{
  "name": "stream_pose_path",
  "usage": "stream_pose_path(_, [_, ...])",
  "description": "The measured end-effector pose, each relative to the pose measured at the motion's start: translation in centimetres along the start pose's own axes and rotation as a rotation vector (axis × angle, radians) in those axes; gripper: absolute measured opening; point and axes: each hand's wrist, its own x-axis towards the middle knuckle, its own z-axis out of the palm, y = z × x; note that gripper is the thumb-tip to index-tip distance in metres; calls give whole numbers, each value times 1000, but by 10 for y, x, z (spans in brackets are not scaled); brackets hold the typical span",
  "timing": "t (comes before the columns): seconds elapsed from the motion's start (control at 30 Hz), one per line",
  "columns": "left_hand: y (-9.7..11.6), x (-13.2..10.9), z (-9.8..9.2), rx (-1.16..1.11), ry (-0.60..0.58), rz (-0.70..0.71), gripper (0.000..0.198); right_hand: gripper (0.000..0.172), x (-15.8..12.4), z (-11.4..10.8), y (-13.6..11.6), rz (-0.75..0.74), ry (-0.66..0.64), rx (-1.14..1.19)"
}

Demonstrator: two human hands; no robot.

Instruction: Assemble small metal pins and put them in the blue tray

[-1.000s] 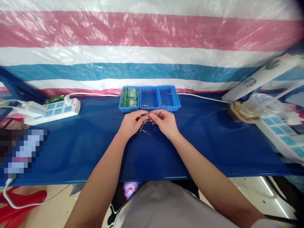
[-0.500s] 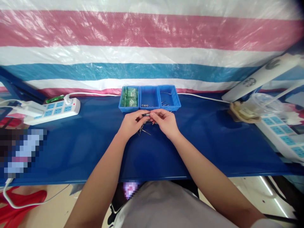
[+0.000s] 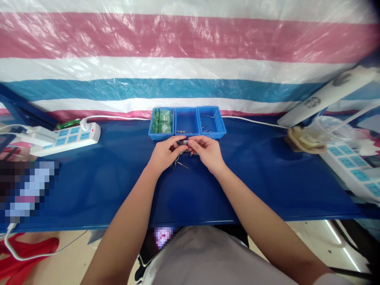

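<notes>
Three blue bins in one row; the middle bin [image 3: 186,118] serves as reference.

Table [image 3: 190,198]: blue, smooth, faintly glossy; beneath the middle bin and reaching widely to both sides of it. Striped sheet [image 3: 190,39]: white, pink and blue, creased, shiny; upright behind the middle bin. White cable [image 3: 252,121]: running off to the right of it.

Near edge [image 3: 204,222]: well in front of the middle bin, the person's lap and pale floor beyond. White power strip [image 3: 67,138], blue sockets: far left of the middle bin. Second power strip [image 3: 350,166], clear plastic container [image 3: 329,128] and leaning white tube [image 3: 314,99]: far right of it. Broad stretches of blue surface outward of each hand.

Left hand [image 3: 166,152]: in front of the middle bin, to its left; thumb and fingers pinching a small grey piece [image 3: 184,142]. Right hand [image 3: 208,152]: in front, to the right; fingertips on that same piece, which sits just before the middle bin, shape too small to tell. Thin metal pins [image 3: 182,164]: loose, in front of the middle bin, partly hidden by the hands. Small round metal pieces [image 3: 181,132]: along the middle bin's front wall.
</notes>
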Motion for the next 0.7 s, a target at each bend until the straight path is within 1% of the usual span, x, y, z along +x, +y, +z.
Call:
stream_pose_path(0.17, [1, 0, 1, -15, 22, 25, 25, 39, 0, 0, 2, 2, -9, -15])
stream_pose_path(0.33, [1, 0, -4, -4, -20, 30, 31, 40, -2, 2, 0, -23, -29, -33])
stream_pose_path(0.47, [-1, -1, -5, -3, -61, 11, 36, 42, -2, 3, -2, 4, -54, -30])
stream_pose_path(0.63, [0, -2, -1, -47, -8, 3, 34, 39, -1, 1, 1, 23, -28, -17])
stream_pose_path(0.7, [1, -2, 1, -53, 8, 18, 29, 38, -1, 1, 2, 20, -37, -14])
